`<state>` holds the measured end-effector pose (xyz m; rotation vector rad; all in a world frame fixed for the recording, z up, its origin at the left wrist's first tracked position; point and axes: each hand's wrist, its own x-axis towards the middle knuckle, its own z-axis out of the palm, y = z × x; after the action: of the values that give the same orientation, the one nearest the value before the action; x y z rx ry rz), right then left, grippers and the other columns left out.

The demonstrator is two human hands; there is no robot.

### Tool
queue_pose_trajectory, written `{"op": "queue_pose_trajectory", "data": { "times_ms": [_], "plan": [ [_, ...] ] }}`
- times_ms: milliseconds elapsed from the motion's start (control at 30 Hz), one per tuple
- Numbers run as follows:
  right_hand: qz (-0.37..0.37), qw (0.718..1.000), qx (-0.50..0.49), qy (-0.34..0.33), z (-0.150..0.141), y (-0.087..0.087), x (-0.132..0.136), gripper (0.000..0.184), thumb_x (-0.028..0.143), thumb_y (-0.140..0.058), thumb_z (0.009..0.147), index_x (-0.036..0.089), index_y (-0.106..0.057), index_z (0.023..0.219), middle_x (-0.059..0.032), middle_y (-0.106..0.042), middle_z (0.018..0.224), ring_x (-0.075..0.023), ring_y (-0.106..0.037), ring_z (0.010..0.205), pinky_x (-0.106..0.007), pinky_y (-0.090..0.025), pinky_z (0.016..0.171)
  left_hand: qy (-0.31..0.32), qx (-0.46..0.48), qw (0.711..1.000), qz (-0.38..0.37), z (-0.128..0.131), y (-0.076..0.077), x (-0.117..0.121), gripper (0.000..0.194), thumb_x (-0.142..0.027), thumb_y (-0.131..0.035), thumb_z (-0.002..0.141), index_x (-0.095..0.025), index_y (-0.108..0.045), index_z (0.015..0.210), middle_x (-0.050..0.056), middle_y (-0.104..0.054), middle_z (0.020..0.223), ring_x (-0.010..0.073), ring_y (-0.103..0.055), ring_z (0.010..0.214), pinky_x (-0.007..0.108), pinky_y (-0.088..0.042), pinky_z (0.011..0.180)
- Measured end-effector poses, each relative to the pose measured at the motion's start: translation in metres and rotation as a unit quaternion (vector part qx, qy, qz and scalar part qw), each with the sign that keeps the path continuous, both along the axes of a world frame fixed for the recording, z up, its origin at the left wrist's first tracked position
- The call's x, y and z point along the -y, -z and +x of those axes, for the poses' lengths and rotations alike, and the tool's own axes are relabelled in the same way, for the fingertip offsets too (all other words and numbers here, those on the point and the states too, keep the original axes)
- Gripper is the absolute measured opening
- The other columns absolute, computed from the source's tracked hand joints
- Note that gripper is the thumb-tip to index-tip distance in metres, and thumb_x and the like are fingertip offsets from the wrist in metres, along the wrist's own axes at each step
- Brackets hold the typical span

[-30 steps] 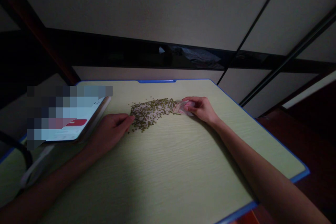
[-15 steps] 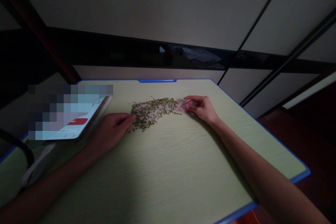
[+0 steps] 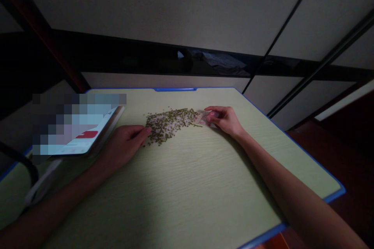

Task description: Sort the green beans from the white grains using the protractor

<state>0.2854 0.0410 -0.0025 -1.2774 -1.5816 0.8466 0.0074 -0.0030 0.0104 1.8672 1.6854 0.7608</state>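
Observation:
A spread of small green beans (image 3: 172,118), which look like mung beans, lies on the pale table, with whitish patches showing among them. My left hand (image 3: 127,142) rests at the near left edge of the beans. Its thumb and fingers are pressed together, and whatever is between them is too small or hidden to name. At the right end of the beans, my right hand (image 3: 226,120) is closed on a crumpled clear plastic bag (image 3: 201,118) with pink print. The bag's near part reaches the beans; the rest is hidden by my fingers.
The table (image 3: 187,186) has a blue rim and a blue handle piece (image 3: 175,90) at the far edge. A lit tablet-like screen (image 3: 87,134), partly blurred out, stands left beside my forearm. A white cable (image 3: 43,183) hangs below it. Pale cabinet panels (image 3: 163,11) rise behind.

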Motion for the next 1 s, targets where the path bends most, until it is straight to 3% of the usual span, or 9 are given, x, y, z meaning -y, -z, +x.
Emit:
{"op": "queue_pose_trajectory", "data": {
  "times_ms": [467, 700, 1000],
  "plan": [
    [-0.006, 0.999, -0.034, 0.014, -0.0061, 0.0045, -0.0041, 0.036, 0.024, -0.065, 0.059, 0.007, -0.066, 0.09, -0.0015, -0.056, 0.058, -0.0108, -0.049, 0.047, -0.027, -0.045, 0.049, 0.0, 0.001, 1.0, -0.004, 0.0027, -0.0034, 0.0023, 0.039, -0.049, -0.039, 0.072, -0.02, -0.04, 0.046, -0.007, -0.033, 0.04, 0.0093, -0.034, 0.04, 0.022, -0.025, 0.045],
    [0.028, 1.0, -0.002, 0.01, -0.0081, 0.0045, -0.006, 0.033, 0.025, -0.064, 0.06, 0.008, -0.067, 0.088, -0.001, -0.057, 0.057, -0.0101, -0.049, 0.048, -0.024, -0.044, 0.047, 0.003, 0.004, 1.0, 0.006, 0.0022, -0.0019, 0.001, 0.041, -0.049, -0.039, 0.073, -0.02, -0.039, 0.045, -0.007, -0.034, 0.04, 0.0091, -0.034, 0.04, 0.022, -0.026, 0.045],
    [-0.003, 1.0, -0.029, 0.009, -0.0023, 0.003, -0.0029, 0.035, 0.024, -0.065, 0.057, 0.007, -0.065, 0.088, 0.0004, -0.054, 0.057, -0.0093, -0.048, 0.047, -0.024, -0.042, 0.048, 0.003, 0.006, 1.0, 0.0, 0.0015, -0.0016, 0.0018, 0.039, -0.046, -0.041, 0.074, -0.019, -0.041, 0.046, -0.008, -0.034, 0.04, 0.0089, -0.034, 0.041, 0.022, -0.025, 0.045]
  ]
}}
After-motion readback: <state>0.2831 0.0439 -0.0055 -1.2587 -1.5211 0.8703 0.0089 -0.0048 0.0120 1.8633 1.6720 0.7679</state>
